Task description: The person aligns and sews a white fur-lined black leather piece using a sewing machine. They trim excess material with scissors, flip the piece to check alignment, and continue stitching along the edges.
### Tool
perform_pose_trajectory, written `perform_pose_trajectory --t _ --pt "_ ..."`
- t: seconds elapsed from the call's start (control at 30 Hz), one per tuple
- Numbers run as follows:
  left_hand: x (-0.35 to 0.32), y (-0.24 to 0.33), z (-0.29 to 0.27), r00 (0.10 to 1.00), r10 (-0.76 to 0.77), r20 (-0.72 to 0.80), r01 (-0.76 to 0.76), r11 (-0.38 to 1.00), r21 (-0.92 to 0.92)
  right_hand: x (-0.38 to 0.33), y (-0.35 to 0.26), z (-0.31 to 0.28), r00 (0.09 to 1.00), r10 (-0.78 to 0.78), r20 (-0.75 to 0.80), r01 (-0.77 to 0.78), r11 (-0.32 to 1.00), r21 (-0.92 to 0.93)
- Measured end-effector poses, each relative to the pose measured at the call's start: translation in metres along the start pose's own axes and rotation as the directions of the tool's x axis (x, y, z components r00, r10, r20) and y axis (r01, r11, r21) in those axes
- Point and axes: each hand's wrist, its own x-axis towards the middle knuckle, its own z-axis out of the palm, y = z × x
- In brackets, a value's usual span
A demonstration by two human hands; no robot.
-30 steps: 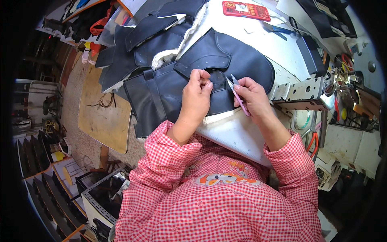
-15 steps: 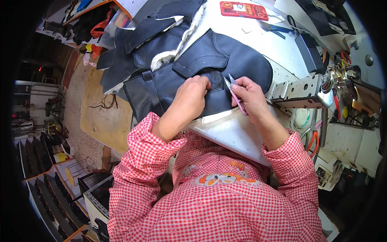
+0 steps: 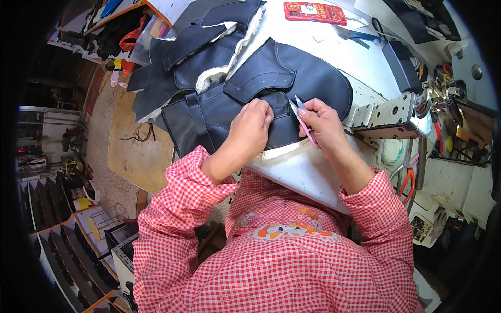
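On the white worktable (image 3: pixel 334 62) in front of us, we are pressing our left hand (image 3: pixel 253 122), fingers curled, onto a small flap of the black leather piece (image 3: pixel 292 86), pinning it flat so its edge is staying put. Our right hand (image 3: pixel 323 122) is closed around pink thread snips (image 3: pixel 301 119), their blades pointing at that same flap just beside the left fingertips. More black leather pieces (image 3: pixel 193 57), some fleece-lined, are lying stacked at the table's left end. Right of us, an open tray (image 3: pixel 454 130) is holding assorted small tools; we cannot tell which.
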Motion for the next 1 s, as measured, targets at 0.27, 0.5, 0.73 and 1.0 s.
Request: perform_pose_trajectory --t 0.27,0.5,0.73,1.0 --pt "0.007 -0.001 0.026 0.957 -0.287 0.045 0.230 0.656 -0.719 -0.003 -0.005 0.002 1.000 0.013 -0.002 -0.013 1.000 -0.024" --pt "0.002 0.008 0.021 0.942 -0.320 0.101 0.247 0.455 -0.856 -0.003 -0.007 0.002 0.999 0.046 -0.003 -0.046 0.999 -0.024" --pt "0.003 -0.008 0.023 0.961 -0.230 0.155 0.187 0.125 -0.975 -0.002 -0.004 0.001 1.000 0.020 -0.020 -0.019 0.999 0.047" --pt "0.001 -0.010 0.024 0.948 -0.270 0.168 0.193 0.067 -0.979 -0.023 -0.014 0.001 0.879 -0.463 0.113 0.385 0.552 -0.740"
